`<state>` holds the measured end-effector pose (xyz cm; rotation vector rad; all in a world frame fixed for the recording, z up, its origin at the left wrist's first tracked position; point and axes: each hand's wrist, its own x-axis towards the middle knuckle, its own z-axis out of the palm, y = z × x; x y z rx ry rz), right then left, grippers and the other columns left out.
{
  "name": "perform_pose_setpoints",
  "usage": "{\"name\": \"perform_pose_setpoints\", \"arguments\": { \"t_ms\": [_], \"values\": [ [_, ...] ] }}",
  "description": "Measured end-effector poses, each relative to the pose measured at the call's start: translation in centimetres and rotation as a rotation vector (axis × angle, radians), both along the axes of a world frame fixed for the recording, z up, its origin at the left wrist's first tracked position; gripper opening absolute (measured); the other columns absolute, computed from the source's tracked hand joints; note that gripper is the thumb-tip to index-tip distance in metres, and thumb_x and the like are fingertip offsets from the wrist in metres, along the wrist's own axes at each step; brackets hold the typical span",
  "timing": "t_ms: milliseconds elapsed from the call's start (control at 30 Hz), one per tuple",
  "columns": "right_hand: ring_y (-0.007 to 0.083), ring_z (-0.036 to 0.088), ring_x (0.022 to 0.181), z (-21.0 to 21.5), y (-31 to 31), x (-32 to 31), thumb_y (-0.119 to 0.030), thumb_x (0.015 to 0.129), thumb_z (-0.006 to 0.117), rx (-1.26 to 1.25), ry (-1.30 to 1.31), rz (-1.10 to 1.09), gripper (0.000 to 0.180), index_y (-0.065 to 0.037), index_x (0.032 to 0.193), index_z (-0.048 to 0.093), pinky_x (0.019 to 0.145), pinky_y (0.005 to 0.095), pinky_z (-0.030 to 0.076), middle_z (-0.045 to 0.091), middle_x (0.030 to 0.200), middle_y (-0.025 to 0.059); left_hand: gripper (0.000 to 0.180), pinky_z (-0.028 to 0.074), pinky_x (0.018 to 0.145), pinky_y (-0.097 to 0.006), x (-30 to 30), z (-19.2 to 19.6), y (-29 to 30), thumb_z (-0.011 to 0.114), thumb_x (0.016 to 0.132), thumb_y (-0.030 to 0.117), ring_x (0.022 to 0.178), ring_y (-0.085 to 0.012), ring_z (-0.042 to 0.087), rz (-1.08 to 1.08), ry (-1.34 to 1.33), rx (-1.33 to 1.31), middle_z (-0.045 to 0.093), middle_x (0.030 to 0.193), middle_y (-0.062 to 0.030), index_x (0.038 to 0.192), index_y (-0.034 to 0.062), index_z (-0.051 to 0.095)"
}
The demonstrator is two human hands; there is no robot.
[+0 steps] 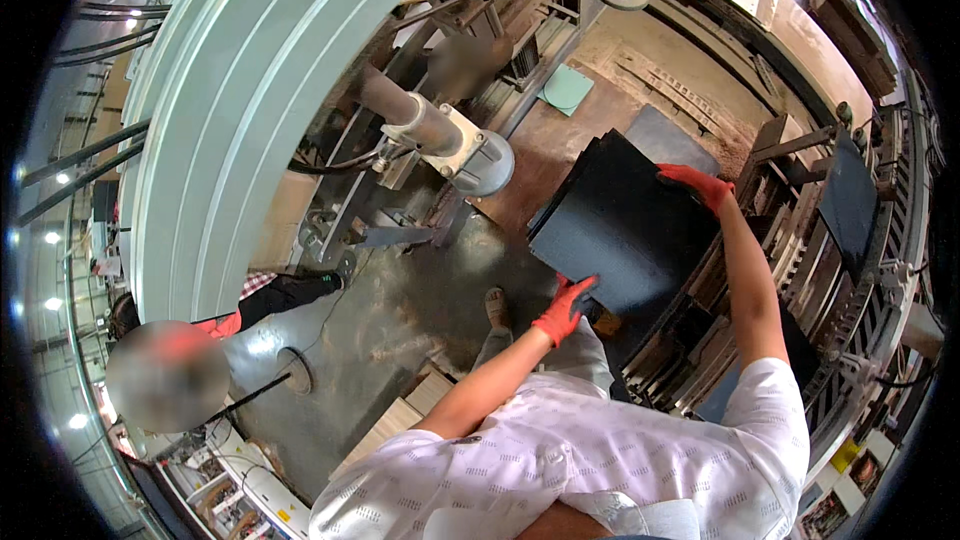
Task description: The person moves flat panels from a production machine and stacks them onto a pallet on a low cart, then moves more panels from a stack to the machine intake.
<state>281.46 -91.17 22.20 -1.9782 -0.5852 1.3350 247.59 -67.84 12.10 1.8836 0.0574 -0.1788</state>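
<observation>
A stack of thin black sheets (625,230) lies in front of me, its edges slightly uneven at the far left. My right hand (697,185), in a red glove, is closed over the stack's far right edge with its fingers on the top sheet. My left hand (566,311), in a red glove with dark fingertips, grips the near left edge. Its thumb stands a little apart from the fingers. How far each hand reaches beneath the sheets is hidden.
A grey sheet (672,138) and a pale green piece (567,89) lie beyond the stack. A machine arm with a round foot (484,165) stands left of it. Slatted racking (715,330) borders the right. Another person (225,325) is at far left, beside ribbed ducting (240,120).
</observation>
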Motion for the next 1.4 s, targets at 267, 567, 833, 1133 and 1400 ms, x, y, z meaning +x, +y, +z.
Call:
{"name": "perform_pose_setpoints", "arguments": {
  "t_ms": [267, 567, 833, 1133, 1400],
  "values": [
    [0.0228, 0.05, 0.114, -9.9, 3.4, -0.2, -0.025, 0.098, 0.037, 0.466, 0.553, -0.419, 0.04, -0.001, 0.128, 0.049, 0.099, 0.0367, 0.038, 0.053, 0.127, 0.0073, 0.098, 0.025, 0.108, -0.047, 3.7, 0.0, 1.4, 0.067, 0.075, 0.055, 0.137, -0.0266, 0.019, 0.534, 0.533, -0.74, 0.021, 0.15, -0.0096, 0.144, 0.011, 0.013],
    [0.0314, 0.058, 0.078, 4.9, 8.8, -18.4, -0.039, 0.087, 0.057, -0.24, -1.899, -0.262, 0.031, -0.009, 0.092, 0.063, 0.07, 0.0402, 0.049, 0.061, 0.087, 0.0121, 0.065, 0.043, 0.093, -0.034, -10.2, -7.6, 12.0, 0.065, 0.085, 0.038, 0.116, -0.0235, 0.052, 0.542, 0.352, -0.444, 0.051, 0.134, -0.0108, 0.137, 0.0045, 0.044],
    [0.0426, 0.048, 0.112, -3.3, 24.8, -35.5, -0.017, 0.081, 0.062, 0.424, -1.245, -0.258, 0.042, 0.002, 0.118, 0.053, 0.098, 0.0479, 0.038, 0.051, 0.123, 0.0245, 0.053, 0.043, 0.095, -0.043, -36.9, -11.5, 24.1, 0.058, 0.084, 0.045, 0.11, -0.0342, 0.057, 0.626, 0.46, 0.303, 0.06, 0.118, -0.0192, 0.121, 0.0084, 0.057],
    [0.038, 0.047, 0.115, 4.9, 42.8, -43.2, -0.012, 0.083, 0.06, 0.757, -1.309, 0.014, 0.041, 0.0, 0.121, 0.051, 0.099, 0.0454, 0.036, 0.051, 0.124, 0.0207, 0.034, 0.049, 0.083, -0.045, -54.2, -14.9, 26.0, 0.048, 0.091, 0.027, 0.093, -0.0368, 0.063, 0.863, 0.613, 0.389, 0.064, 0.109, -0.0163, 0.118, 0.0104, 0.059],
    [0.0371, 0.051, 0.113, 11.2, 53.2, -39.2, -0.01, 0.081, 0.064, 0.817, -1.345, 0.07, 0.043, -0.001, 0.121, 0.053, 0.097, 0.0437, 0.039, 0.054, 0.122, 0.0194, 0.035, 0.049, 0.079, -0.045, -56.2, -16.8, 22.9, 0.042, 0.091, 0.036, 0.096, -0.0352, 0.063, 1.281, 0.533, -0.215, 0.065, 0.1, -0.0186, 0.105, 0.013, 0.064]
  ]
}}
